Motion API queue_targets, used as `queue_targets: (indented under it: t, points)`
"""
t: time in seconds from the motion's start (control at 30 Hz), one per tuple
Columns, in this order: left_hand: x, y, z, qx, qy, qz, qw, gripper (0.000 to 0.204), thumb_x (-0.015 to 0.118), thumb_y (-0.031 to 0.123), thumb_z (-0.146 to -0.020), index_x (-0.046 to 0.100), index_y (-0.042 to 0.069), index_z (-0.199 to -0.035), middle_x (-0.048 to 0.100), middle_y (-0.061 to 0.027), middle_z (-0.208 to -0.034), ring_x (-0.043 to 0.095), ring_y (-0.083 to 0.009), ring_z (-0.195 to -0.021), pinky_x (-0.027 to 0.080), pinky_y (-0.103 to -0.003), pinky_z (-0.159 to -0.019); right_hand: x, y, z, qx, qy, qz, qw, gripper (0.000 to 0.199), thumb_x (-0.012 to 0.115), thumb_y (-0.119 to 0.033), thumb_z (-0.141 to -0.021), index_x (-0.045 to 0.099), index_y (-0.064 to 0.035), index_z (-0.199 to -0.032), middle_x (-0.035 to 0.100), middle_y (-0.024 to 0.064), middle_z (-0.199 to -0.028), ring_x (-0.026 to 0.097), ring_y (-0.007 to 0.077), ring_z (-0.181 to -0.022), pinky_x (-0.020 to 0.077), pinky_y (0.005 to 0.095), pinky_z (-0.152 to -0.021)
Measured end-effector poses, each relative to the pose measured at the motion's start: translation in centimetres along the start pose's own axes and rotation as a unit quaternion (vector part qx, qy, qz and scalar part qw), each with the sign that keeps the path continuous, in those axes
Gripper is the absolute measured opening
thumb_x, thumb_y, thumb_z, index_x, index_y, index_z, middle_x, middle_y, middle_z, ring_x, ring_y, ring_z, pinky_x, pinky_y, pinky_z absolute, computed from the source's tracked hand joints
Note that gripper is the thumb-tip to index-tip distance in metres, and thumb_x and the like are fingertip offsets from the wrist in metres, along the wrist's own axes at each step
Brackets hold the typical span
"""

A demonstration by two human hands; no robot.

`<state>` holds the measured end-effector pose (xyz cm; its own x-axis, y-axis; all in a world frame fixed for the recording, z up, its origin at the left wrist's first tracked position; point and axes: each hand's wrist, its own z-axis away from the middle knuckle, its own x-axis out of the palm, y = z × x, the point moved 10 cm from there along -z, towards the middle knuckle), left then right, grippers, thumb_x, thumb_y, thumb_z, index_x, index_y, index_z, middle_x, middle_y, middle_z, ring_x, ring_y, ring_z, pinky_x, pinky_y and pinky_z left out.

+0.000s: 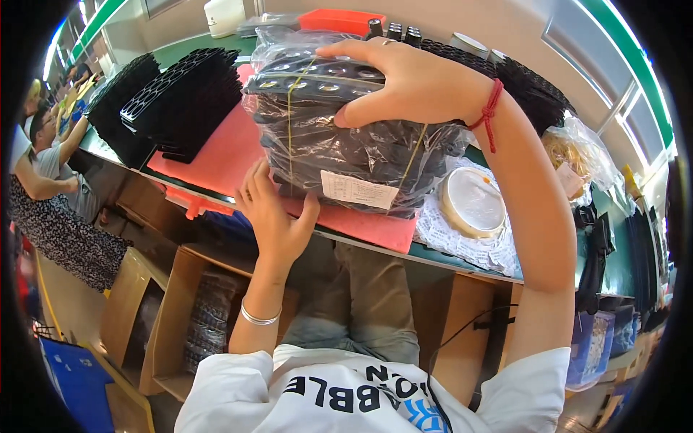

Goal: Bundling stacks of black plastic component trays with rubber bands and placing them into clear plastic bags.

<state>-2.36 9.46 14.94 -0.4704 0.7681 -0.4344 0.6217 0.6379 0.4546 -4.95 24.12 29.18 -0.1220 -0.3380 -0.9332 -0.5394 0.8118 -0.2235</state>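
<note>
A bundle of black parts [339, 155] in a clear plastic bag stands on the pink mat, with yellow bands around it and a white label [359, 190] on its front. My right hand [415, 83] reaches over its top, fingers along the upper edge and thumb pressed on the front face. At its lower left corner my left hand [271, 220] grips the bundle, the thumb in front and the fingers along the left side. What the fingertips touch on the far side is hidden.
Stacks of black honeycomb-patterned trays [180, 105] stand at the left. A tape roll [473, 202] lies on crumpled white paper to the right, near a bag of yellow bands [574, 155]. A red tray [339, 20] sits behind. Open cardboard boxes [177, 325] are below the table edge; people work at far left.
</note>
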Motion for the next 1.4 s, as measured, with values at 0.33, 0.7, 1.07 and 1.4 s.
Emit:
queue_targets:
  t: [0.33,0.7,1.07,1.4]
  points:
    - [0.2,-0.4,-1.0,-0.079,0.016,0.034,0.996,0.051,0.062,0.019,-0.069,0.045,0.002,-0.114,0.052,-0.0105,-0.102,0.046,-0.0267,-0.102,0.022,-0.044,-0.095,-0.1,0.2,0.5,0.012,-0.008,-0.033,0.999,0.065,0.069,-0.031,-0.071,0.047,-0.0082,-0.128,0.052,0.0187,-0.113,0.054,0.0244,-0.099,0.0430,0.0306,-0.084]
    - [-1.5,-1.5,-1.8,-0.047,0.032,0.115,0.992,0.031,0.059,0.003,-0.067,0.056,-0.001,-0.097,0.060,-0.0110,-0.087,0.061,-0.0247,-0.080,0.047,-0.031,-0.071,-0.4,-0.2,1.2,0.008,-0.003,-0.048,0.999,0.064,0.070,-0.026,-0.071,0.047,-0.0099,-0.129,0.051,0.0180,-0.116,0.055,0.0231,-0.097,0.0451,0.0303,-0.082]
    - [-2.1,-5.0,-2.3,-0.071,-0.024,0.155,0.985,0.029,0.059,-0.001,-0.070,0.056,0.000,-0.099,0.062,-0.0106,-0.091,0.062,-0.0202,-0.084,0.049,-0.029,-0.076,-2.0,-0.3,2.5,-0.066,0.076,-0.046,0.994,0.070,0.068,-0.032,-0.062,0.051,-0.0002,-0.122,0.060,0.0171,-0.104,0.059,0.0208,-0.088,0.0465,0.0278,-0.078]
    - [-0.7,-6.3,-2.7,-0.129,-0.090,0.203,0.967,0.024,0.058,-0.001,-0.074,0.056,0.000,-0.099,0.061,-0.0072,-0.092,0.061,-0.0164,-0.088,0.048,-0.029,-0.078,-2.8,0.3,4.2,-0.080,0.075,-0.061,0.992,0.066,0.068,-0.027,-0.066,0.050,-0.0056,-0.126,0.056,0.0156,-0.114,0.056,0.0211,-0.097,0.0452,0.0296,-0.084]
